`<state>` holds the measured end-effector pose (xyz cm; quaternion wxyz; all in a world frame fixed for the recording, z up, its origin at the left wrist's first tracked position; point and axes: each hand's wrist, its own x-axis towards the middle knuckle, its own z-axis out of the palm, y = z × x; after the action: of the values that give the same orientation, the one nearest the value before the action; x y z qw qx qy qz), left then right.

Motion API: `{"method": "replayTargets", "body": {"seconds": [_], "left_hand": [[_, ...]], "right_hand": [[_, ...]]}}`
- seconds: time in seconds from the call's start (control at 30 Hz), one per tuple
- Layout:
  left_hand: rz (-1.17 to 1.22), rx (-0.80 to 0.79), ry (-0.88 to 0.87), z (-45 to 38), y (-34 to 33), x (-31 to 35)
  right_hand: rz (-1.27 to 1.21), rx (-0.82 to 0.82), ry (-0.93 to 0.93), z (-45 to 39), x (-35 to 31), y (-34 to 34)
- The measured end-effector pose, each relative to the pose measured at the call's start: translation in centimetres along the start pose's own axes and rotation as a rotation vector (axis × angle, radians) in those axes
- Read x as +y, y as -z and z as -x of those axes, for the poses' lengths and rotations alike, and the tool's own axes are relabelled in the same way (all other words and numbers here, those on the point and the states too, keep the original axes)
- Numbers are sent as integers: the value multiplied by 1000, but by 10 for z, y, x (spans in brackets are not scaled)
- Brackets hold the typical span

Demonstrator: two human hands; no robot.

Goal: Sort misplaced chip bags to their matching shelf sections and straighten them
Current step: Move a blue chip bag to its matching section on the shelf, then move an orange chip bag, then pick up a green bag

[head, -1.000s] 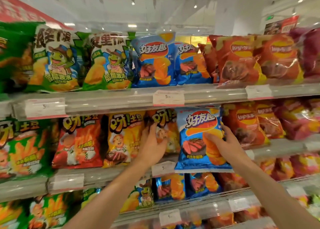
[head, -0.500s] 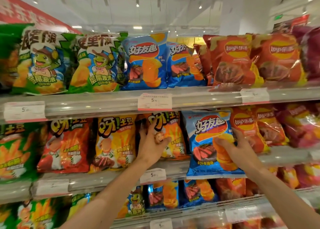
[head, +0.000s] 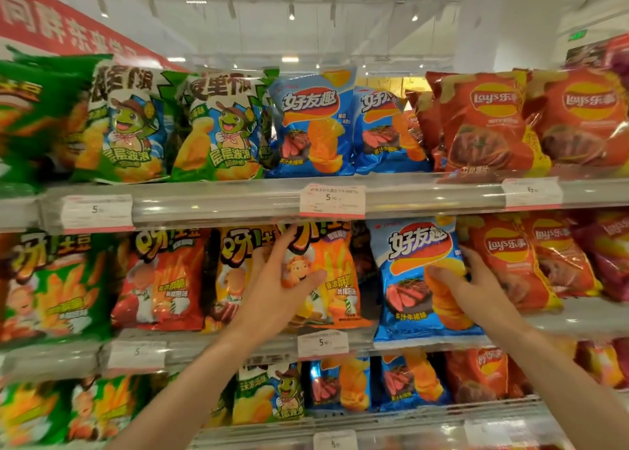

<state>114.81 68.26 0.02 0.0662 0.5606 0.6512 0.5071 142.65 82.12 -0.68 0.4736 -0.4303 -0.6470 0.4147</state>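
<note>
A blue chip bag [head: 413, 262] stands on the middle shelf between an orange fries bag [head: 335, 279] and red Lay's bags [head: 507, 262]. My right hand [head: 473, 282] grips the blue bag's right edge, thumb across its front. My left hand [head: 282, 282] holds the orange fries bag at its left side, fingers behind it and thumb over the front. Two matching blue bags [head: 313, 122] sit on the top shelf above.
The top shelf also holds green turtle bags [head: 218, 126] and red Lay's bags [head: 483, 122]. Green, red and yellow fries bags [head: 160, 272] fill the middle shelf's left. The lower shelf carries more blue bags [head: 340, 381]. Price tags [head: 332, 199] line the shelf rails.
The blue bag has shifted right and up with my right hand, now upright beside the red Lay's bags. My left hand closed its thumb over the orange fries bag.
</note>
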Motion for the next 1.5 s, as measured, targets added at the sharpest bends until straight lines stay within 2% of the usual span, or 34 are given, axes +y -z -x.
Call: {"method": "replayTargets", "body": {"seconds": [0.3, 0.47, 0.57, 0.67, 0.73, 0.8, 0.87, 0.97, 1.07, 1.17, 1.27, 1.4, 1.5], "left_hand": [[-6, 77, -4, 29, 76, -21], [-57, 107, 3, 36, 92, -34], [-44, 98, 10, 37, 97, -39], [-12, 90, 16, 39, 97, -40], [-2, 84, 12, 39, 97, -39], [2, 75, 7, 39, 95, -37], [7, 65, 3, 40, 95, -36], [20, 52, 4, 41, 94, -34], [32, 51, -9, 42, 92, -31], [47, 44, -12, 45, 87, -26], [51, 39, -6, 50, 82, -23], [40, 39, 22, 62, 83, -27], [5, 65, 64, 74, 91, -37]], "right_hand": [[3, -60, 58, -31, -26, -98], [105, -85, 29, -35, -10, -133], [418, -6, 155, -30, 7, -136], [651, 51, 440, -22, 16, -136], [839, 32, 571, -21, 22, -136], [986, -26, 586, -21, 27, -136], [1014, -67, 533, -21, 31, -135], [943, -36, 540, -13, 20, -135], [696, -60, 555, 5, -4, -140], [393, -251, 404, 28, -29, -149], [216, -429, 276, 47, -43, -160], [-8, -520, 218, 61, -49, -175], [-54, -538, 198, 68, -40, -192]]}}
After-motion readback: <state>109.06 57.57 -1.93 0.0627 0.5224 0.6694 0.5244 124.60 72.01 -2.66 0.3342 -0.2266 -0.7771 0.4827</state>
